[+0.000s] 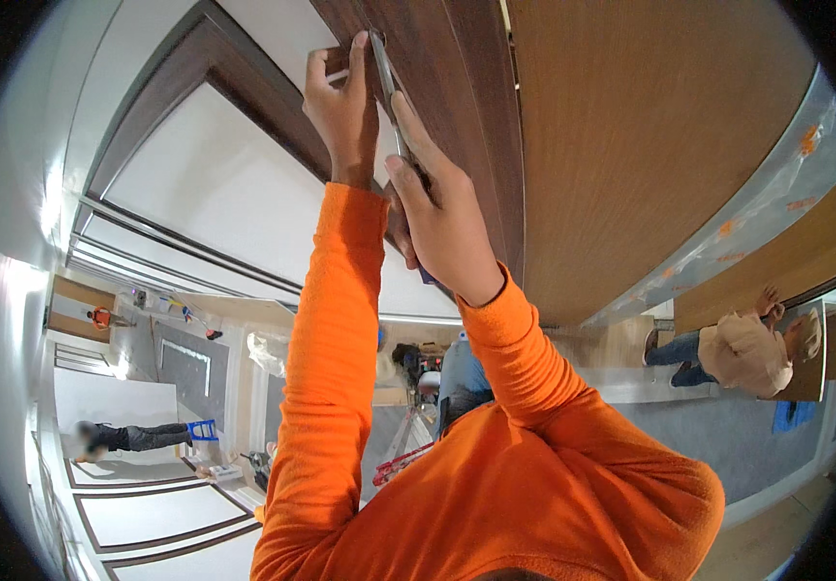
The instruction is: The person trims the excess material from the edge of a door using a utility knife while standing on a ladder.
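Note:
My left hand (340,107) is raised against a dark brown wood board (462,97), its fingers bent and pressed by the upper end of a long, narrow metal tool (379,56). A thin pale strip shows between those fingers; what exactly they grip is unclear. My right hand (442,228), lower and to the right, is wrapped round the tool, index finger laid along it. Beside the board are a white panel with dark brown moulding (195,155) and a broad lighter wood panel (641,126).
Below are a stepladder (403,441) and assorted gear (408,360). A co-worker in a pale top (738,353) works at wood panels on the right. Another person in dark clothes (142,436) is at the lower left, near a blue step stool (202,429).

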`<state>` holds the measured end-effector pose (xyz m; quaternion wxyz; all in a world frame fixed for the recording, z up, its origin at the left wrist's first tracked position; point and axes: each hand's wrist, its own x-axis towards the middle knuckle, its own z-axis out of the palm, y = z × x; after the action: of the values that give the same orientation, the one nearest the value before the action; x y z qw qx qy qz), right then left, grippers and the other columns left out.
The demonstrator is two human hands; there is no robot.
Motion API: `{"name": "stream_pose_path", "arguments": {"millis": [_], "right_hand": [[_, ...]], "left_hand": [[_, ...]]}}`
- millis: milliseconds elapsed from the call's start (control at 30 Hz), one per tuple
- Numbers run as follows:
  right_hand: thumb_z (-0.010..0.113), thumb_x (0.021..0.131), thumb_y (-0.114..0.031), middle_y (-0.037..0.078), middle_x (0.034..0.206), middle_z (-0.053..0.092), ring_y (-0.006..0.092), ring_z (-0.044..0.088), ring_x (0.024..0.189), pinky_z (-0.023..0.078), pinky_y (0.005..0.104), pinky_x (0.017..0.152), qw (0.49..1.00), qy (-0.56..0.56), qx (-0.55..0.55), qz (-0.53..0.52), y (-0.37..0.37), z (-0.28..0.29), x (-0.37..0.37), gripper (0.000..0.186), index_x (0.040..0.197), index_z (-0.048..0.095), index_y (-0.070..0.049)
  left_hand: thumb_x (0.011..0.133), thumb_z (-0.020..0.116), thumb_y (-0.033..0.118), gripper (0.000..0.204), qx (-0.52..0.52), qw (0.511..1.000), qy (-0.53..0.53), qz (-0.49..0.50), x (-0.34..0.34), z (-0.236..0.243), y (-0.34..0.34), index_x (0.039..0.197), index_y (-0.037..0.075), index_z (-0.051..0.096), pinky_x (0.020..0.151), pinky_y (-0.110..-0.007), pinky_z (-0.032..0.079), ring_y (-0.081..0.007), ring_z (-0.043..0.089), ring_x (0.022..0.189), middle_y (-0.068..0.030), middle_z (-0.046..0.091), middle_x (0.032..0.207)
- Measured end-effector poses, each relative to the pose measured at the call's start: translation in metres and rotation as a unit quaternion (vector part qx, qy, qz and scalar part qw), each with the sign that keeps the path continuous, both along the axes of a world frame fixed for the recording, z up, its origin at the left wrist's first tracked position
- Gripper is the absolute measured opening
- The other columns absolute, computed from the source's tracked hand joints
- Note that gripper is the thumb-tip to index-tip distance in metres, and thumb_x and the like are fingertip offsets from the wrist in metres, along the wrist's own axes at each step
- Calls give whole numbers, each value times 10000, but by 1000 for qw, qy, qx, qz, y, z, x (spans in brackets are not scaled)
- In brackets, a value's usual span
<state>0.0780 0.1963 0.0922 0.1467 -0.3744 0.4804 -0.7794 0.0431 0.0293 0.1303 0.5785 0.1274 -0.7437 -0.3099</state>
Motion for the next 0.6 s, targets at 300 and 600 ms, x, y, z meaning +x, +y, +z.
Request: {"name": "stream_pose_path", "arguments": {"millis": [300,600], "right_hand": [[513,1010,-66,194,703,616,207,594,479,494,352,537,999,15,47,-21,0,7,1,563,1556,373,-63],[510,989,-28,199,674,647,234,621,448,510,373,472,998,20,54,-10,4,16,1,592,1556,340,-37]], "left_hand": [[962,667,494,463,-4,1000,-12,23,2,0,-6,922,33,645,814,-393,526,-236,685,911,-129,712,951],[951,707,396,398,11,1000,-4,-14,4,2,0,902,7,640,770,-342,513,-184,651,827,-112,706,889]]}}
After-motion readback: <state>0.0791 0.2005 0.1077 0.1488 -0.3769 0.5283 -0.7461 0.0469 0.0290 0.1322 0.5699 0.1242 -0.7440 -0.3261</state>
